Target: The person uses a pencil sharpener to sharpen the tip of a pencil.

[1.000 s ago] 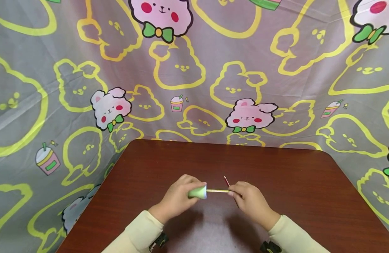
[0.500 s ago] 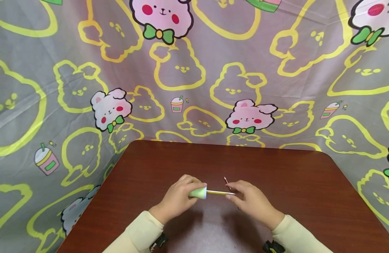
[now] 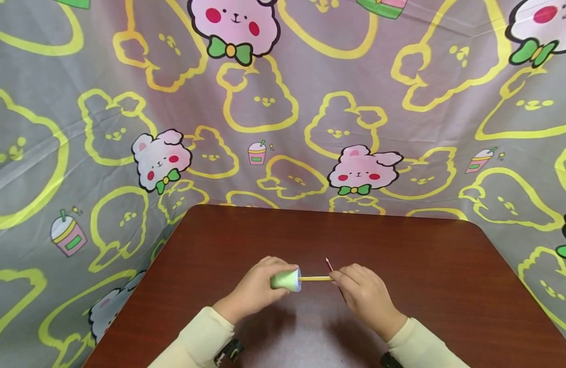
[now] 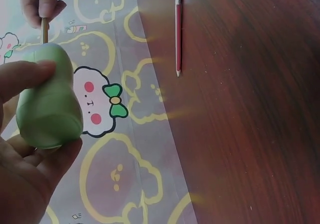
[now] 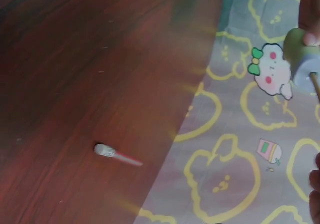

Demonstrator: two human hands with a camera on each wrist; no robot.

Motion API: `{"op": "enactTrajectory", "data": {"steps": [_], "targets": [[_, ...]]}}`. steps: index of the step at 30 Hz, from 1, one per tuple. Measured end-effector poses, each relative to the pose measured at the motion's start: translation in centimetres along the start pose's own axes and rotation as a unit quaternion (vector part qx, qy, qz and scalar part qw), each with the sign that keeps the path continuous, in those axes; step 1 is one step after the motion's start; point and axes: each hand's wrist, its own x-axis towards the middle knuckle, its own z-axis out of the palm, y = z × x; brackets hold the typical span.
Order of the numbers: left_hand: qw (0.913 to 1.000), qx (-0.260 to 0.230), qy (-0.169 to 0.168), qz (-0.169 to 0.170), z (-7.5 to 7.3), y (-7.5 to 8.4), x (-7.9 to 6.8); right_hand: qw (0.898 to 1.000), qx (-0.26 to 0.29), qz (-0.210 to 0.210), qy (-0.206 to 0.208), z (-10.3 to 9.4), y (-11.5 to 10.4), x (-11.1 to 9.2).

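Note:
My left hand [image 3: 251,289] grips a green, waisted pencil sharpener [image 3: 285,280] above the table, its pale end turned to the right. A yellow pencil [image 3: 316,278] has one end in the hole of that pale face, as the right wrist view shows. The other end is pinched between the thumb and fingers of my right hand [image 3: 368,296]. In the left wrist view the thumb lies across the sharpener's [image 4: 50,101] side, with fingers under its rounded base. The pencil's inserted tip is hidden inside.
A red pencil [image 4: 178,38] lies on the dark brown wooden table [image 3: 402,250], just beyond my right hand. In the head view that hand partly covers it. A grey curtain [image 3: 283,117] with cartoon rabbits hangs behind the table and along its sides.
Half a second ago my right fingers were spread loose around the yellow pencil; now they pinch it again, as they did a second ago. My left hand keeps its grip, shifted slightly left.

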Motion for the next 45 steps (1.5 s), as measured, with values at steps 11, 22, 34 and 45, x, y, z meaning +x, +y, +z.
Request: {"op": "enactTrajectory", "data": {"steps": [11,22,34,45], "targets": [[0.9879,0.118,0.045,0.091,0.5,0.4,0.2,0.858,0.231,0.382,-0.252,-1.6,-0.2,1.4],[0.9932,0.094,0.039,0.056,0.6,0.0,0.2,0.924,0.124,0.280,-0.229,-1.7,0.0,0.7],[0.9994,-0.015,-0.018,-0.027,-0.4,0.7,-0.2,1.000,0.008,-0.009,-0.015,-0.5,0.3,0.4],[0.9854,0.122,0.040,0.112,0.1,0.8,0.0,0.819,0.289,0.398,-0.295,-2.3,0.0,2.1]]}}
